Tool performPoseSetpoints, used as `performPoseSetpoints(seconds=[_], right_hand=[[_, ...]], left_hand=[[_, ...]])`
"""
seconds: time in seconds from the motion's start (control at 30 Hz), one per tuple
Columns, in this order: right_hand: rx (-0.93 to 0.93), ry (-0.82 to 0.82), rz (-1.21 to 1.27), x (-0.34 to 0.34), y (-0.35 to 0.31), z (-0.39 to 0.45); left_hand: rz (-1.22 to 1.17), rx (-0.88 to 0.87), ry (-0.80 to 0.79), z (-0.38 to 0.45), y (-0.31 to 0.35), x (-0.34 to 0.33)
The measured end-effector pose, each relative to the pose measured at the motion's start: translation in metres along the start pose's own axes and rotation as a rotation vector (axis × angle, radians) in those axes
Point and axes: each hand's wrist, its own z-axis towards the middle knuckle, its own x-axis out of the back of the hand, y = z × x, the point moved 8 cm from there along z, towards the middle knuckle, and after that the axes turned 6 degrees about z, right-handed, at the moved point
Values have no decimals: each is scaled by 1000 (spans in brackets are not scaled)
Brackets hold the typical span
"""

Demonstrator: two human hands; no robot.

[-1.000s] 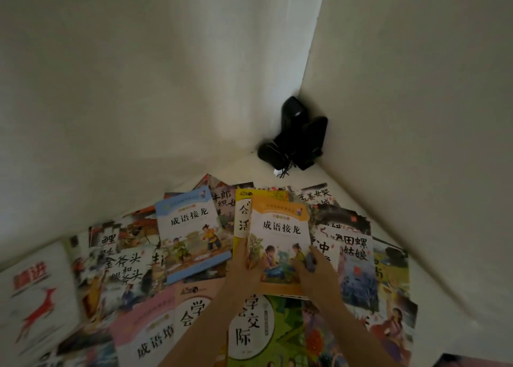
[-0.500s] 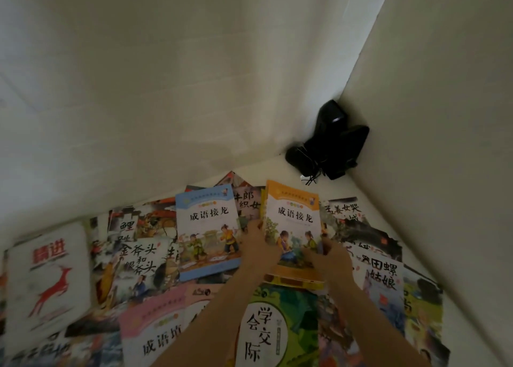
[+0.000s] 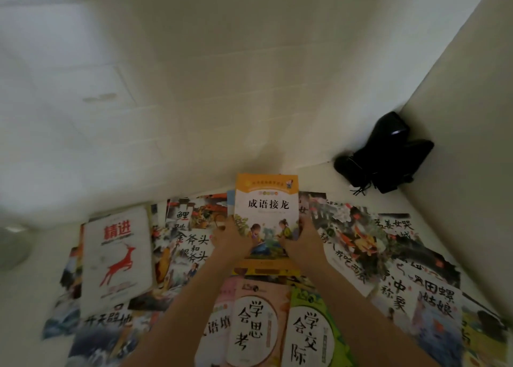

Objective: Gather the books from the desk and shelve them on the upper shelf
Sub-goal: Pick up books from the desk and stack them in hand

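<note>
both hands, left hand [image 3: 231, 236] and right hand [image 3: 301, 237], have their fingers clamped on the side edges of the orange book [image 3: 266, 214], held over loose books [image 3: 258, 327] mid-worktop [image 3: 311, 178], so thin copies stacked beneath could slip out if the grip loosens.

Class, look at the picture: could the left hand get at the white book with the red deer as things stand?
Probably yes, once freed: the left hand grips the orange book, but the white deer book lies uncovered on top, just to its left.

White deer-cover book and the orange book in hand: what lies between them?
In the head view, overlapping picture books cover the desk between the white deer-cover book and the orange book.
</note>
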Motion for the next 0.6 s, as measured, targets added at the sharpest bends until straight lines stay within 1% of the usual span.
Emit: performPoseSetpoints(seconds=[0.07,0.1,0.2,0.3,0.37,0.47,0.53,0.57,0.6], right_hand=[[-55,-43,-66,-9,9,4],[-81,-37,-52,-9,11,6],[-119,6,135,-7,17,12],[-140,9,341,-5,8,5],[-106,25,442,8,-5,-11],[-1,95,479,48,-16,-50],[7,121,406,76,-9,-90],[-19,128,367,87,2,-110],[-58,140,340,97,18,-131]], left_hand=[[0,-7,19,10,-8,-5],[-51,-19,30,10,-7,-2],[-288,-97,41,-11,10,13],[-333,-273,73,-27,37,41],[-320,-366,81,-49,56,57],[-424,-448,-29,-90,76,55],[-465,-493,-123,-122,79,34],[-496,-478,-179,-133,74,15],[-508,-410,-244,-139,62,-10]])
